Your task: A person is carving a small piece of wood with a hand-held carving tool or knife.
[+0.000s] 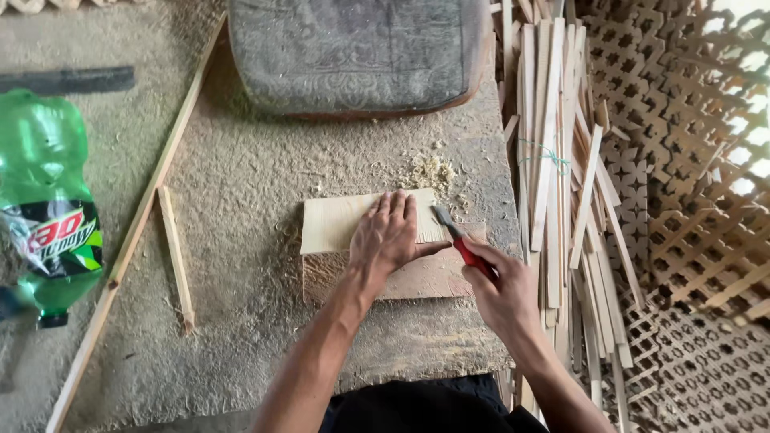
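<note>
Around the board there is plenty lying about. Beyond it sits a grey cushion, and between the two, a small heap of pale shavings. Just right of the board runs a thick bundle of slats, tied with a thin green string, and past that, woven lattice panels. Well left of the board lies a green bottle on its side; nearer, two loose sticks on the dusty floor.

On the board's far half rests a pale strip sheet, long axis running left to right, its right end under the left hand. That hand lies flat, fingers together and pointing away, thumb spread right. The right hand is wrapped tight on a red-handled knife; the blade points up-left, away from the person, its tip at the sheet's right edge. Nothing blocks the knife except the thumb close beside it.
</note>
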